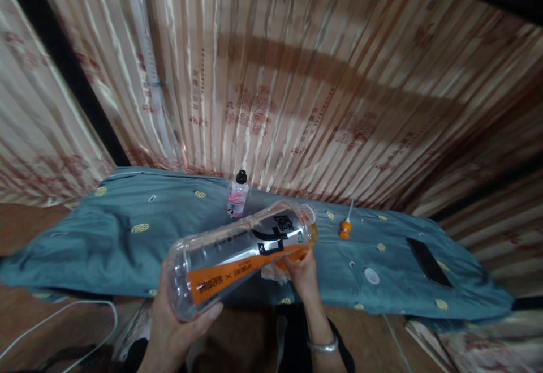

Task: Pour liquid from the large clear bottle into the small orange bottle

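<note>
My left hand (173, 316) is wrapped round the base of a large clear plastic bottle (237, 254) with a silver and orange label. The bottle lies tilted across my view, its uncapped mouth to the right and higher than its base. Behind its neck, my right hand (302, 274) is closed on an orange bottle (314, 236), mostly hidden by the large bottle. Whether liquid passes between the two bottles I cannot tell. To the right, an orange pump head (345, 228) with a thin clear tube lies on the teal cloth (360, 294).
A small clear bottle (237, 198) with a pink label and black cap stands near the curtain (271, 78). A white oval disc (371, 275) and a dark phone (428, 262) lie on the right. Crumpled white material (274, 274) is under my hands. A white cable (97, 301) loops at lower left.
</note>
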Demonstrator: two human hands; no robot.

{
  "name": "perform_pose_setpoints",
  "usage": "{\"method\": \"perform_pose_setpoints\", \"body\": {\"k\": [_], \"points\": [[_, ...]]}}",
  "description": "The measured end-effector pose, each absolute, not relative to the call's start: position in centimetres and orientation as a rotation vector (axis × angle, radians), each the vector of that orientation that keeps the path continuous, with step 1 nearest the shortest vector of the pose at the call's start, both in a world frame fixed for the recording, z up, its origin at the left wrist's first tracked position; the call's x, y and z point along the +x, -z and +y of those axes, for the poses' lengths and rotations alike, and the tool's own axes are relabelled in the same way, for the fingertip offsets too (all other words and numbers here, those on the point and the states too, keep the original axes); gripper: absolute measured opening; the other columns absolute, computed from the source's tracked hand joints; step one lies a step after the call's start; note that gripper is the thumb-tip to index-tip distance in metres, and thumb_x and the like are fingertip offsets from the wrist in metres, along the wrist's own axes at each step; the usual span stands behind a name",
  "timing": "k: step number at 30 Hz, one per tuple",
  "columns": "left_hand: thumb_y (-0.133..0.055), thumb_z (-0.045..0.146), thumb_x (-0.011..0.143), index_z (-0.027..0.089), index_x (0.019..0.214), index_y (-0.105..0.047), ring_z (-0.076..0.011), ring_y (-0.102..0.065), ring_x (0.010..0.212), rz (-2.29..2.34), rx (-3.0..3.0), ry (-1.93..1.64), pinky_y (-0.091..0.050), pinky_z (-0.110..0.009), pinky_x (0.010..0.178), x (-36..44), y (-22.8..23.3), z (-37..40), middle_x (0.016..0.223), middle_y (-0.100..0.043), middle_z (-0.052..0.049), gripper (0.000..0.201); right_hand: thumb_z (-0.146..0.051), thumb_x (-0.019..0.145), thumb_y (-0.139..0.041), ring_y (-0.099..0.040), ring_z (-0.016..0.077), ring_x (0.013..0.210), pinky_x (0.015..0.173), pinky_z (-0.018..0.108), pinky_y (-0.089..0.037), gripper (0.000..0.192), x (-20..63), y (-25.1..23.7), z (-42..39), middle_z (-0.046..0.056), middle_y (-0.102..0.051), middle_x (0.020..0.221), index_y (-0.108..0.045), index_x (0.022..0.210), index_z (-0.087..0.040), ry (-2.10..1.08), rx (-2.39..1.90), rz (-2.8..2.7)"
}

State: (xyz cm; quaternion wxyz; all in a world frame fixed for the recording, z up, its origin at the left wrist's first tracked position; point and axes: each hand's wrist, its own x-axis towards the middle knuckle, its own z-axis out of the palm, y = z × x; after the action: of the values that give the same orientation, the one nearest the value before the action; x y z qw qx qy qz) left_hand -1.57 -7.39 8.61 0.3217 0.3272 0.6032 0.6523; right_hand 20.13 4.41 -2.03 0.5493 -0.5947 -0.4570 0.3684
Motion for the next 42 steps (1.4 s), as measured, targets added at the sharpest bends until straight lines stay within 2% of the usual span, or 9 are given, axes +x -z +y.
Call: {"method": "perform_pose_setpoints", "body": {"k": [5, 13, 18, 23, 26, 30, 34, 39, 42], "points": [[-0.086, 0.068, 0.051, 0.016, 0.133, -0.056, -0.0344, -0.071, 0.110, 1.584, 0.887, -1.699, -0.059, -0.042, 0.095, -1.65, -8.62, -7.44, 0.121, -0.072, -0.014, 0.102, -0.050, 0.051, -0.089, -0.077, 0.0321, 0.085, 0.074, 0.040, -0.062, 0.063, 20.11, 1.88, 4.39, 0.011, -0.081, 0.095, -0.060, 0.099, -0.021, -0.884, -1.428, -1.072], [-0.085, 0.072, 0.047, 0.017, 0.131, -0.057, -0.0336, -0.073, 0.105, 1.623, 0.883, -1.725, -0.059, -0.041, 0.094, -1.57, -8.52, -7.38, 0.115, -0.074, -0.012, 0.104, -0.051, 0.051, -0.090, -0.077, 0.0306, 0.080, 0.071, 0.039, -0.062, 0.062, 20.10, 1.91, 4.33, 0.009, -0.081, 0.091, -0.062, 0.097, -0.021, -0.855, -1.412, -1.071], [-0.087, 0.068, 0.048, 0.017, 0.136, -0.054, -0.0340, -0.072, 0.106, 1.609, 0.850, -1.733, -0.060, -0.043, 0.093, -1.68, -8.06, -7.43, 0.114, -0.075, -0.011, 0.107, -0.050, 0.051, -0.091, -0.077, 0.0311, 0.084, 0.074, 0.040, -0.062, 0.063, 20.09, 1.76, 4.29, 0.011, -0.081, 0.095, -0.061, 0.098, -0.021, -0.868, -1.404, -1.073], [-0.087, 0.065, 0.049, 0.021, 0.099, -0.062, -0.0347, -0.070, 0.113, 1.579, 0.867, -1.731, -0.058, -0.042, 0.097, -1.65, -8.24, -7.44, 0.117, -0.073, -0.011, 0.072, -0.047, 0.050, -0.090, -0.077, 0.0311, 0.082, 0.074, 0.040, -0.062, 0.061, 19.98, 1.66, 4.31, 0.011, -0.081, 0.092, -0.061, 0.097, -0.020, -0.889, -1.400, -1.058], [-0.087, 0.066, 0.049, 0.022, 0.093, -0.059, -0.0328, -0.071, 0.110, 1.584, 0.856, -1.731, -0.060, -0.039, 0.094, -1.58, -8.34, -7.42, 0.116, -0.073, -0.010, 0.069, -0.048, 0.049, -0.090, -0.077, 0.0317, 0.084, 0.075, 0.041, -0.062, 0.062, 19.93, 1.60, 4.35, 0.012, -0.081, 0.095, -0.061, 0.097, -0.020, -0.899, -1.399, -1.049], [-0.088, 0.067, 0.047, 0.021, 0.097, -0.061, -0.0320, -0.071, 0.110, 1.571, 0.866, -1.739, -0.060, -0.037, 0.093, -1.65, -8.22, -7.38, 0.118, -0.073, -0.010, 0.073, -0.048, 0.049, -0.090, -0.077, 0.0318, 0.083, 0.074, 0.041, -0.062, 0.061, 19.91, 1.46, 4.31, 0.011, -0.081, 0.093, -0.061, 0.096, -0.021, -0.899, -1.420, -1.039], [-0.087, 0.067, 0.050, 0.018, 0.118, -0.062, -0.0331, -0.071, 0.110, 1.576, 0.897, -1.715, -0.059, -0.039, 0.095, -1.79, -8.20, -7.39, 0.118, -0.073, -0.012, 0.087, -0.046, 0.048, -0.090, -0.077, 0.0329, 0.083, 0.075, 0.042, -0.062, 0.061, 19.95, 1.28, 4.22, 0.012, -0.081, 0.093, -0.060, 0.095, -0.021, -0.921, -1.424, -1.032], [-0.087, 0.067, 0.049, 0.018, 0.118, -0.062, -0.0357, -0.071, 0.111, 1.590, 0.880, -1.724, -0.059, -0.043, 0.095, -1.79, -8.17, -7.35, 0.120, -0.073, -0.013, 0.088, -0.044, 0.052, -0.089, -0.077, 0.0323, 0.084, 0.075, 0.042, -0.062, 0.059, 20.02, 1.18, 4.17, 0.010, -0.081, 0.093, -0.060, 0.098, -0.022, -0.881, -1.417, -1.064], [-0.087, 0.067, 0.048, 0.016, 0.134, -0.055, -0.0362, -0.071, 0.110, 1.601, 0.873, -1.722, -0.060, -0.044, 0.094, -1.76, -8.11, -7.36, 0.120, -0.073, -0.014, 0.105, -0.044, 0.053, -0.088, -0.077, 0.0319, 0.084, 0.074, 0.042, -0.062, 0.058, 20.05, 1.25, 4.19, 0.010, -0.080, 0.093, -0.061, 0.098, -0.021, -0.882, -1.402, -1.080]]}}
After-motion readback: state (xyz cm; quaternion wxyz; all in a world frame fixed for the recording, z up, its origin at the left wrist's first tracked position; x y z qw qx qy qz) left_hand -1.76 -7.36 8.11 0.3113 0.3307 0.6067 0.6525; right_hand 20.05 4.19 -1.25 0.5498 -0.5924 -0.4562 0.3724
